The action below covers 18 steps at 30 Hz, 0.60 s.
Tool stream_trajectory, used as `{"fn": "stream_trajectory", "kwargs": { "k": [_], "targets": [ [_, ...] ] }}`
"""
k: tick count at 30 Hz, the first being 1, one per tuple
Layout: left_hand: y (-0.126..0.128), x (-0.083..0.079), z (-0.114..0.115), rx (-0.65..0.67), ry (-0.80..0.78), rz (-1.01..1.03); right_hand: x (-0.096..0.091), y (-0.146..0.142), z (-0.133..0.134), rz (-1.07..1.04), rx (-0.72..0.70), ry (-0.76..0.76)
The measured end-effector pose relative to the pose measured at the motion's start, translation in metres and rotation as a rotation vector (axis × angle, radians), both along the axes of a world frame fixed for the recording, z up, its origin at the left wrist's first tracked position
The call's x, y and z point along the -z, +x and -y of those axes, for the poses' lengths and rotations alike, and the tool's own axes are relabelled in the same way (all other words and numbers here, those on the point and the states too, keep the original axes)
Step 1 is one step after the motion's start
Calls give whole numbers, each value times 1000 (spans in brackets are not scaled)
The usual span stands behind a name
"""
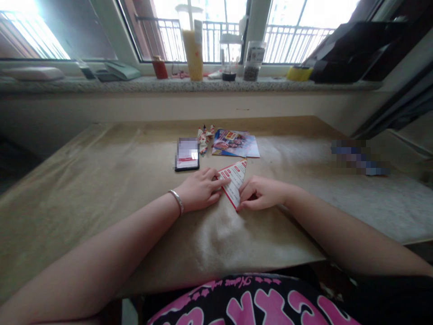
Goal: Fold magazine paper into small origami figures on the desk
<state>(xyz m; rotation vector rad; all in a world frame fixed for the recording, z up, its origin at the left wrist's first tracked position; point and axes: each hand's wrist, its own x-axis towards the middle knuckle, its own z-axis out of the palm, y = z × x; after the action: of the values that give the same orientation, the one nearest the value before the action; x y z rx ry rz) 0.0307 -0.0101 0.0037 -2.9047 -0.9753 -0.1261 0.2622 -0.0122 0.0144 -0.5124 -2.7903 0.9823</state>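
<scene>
A sheet of printed paper, folded into a triangle with red and white print, lies on the table between my hands. My left hand rests flat on its left side, fingers stretched out, the index finger pressing on the paper. At the right edge and lower corner, my right hand has its fingers curled and pinched on the paper. Just beyond the triangle are a phone with a lit screen, a small folded-paper piece and a stack of colourful printed leaflets.
A brownish cover lies over the table. Off to the right is a blurred bluish object. Along the windowsill stand a tall cup, a lidded cup, a jar and a red bottle.
</scene>
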Motion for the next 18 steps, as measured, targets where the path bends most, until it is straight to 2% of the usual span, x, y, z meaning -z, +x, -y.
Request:
{"fn": "stream_trajectory", "kwargs": {
  "k": [12, 18],
  "targets": [
    [-1, 1, 1, 1, -1, 6, 2, -1, 0, 1, -65, -6],
    [-1, -1, 1, 6, -13, 15, 5, 5, -6, -29, 62, 93]
  ]
}}
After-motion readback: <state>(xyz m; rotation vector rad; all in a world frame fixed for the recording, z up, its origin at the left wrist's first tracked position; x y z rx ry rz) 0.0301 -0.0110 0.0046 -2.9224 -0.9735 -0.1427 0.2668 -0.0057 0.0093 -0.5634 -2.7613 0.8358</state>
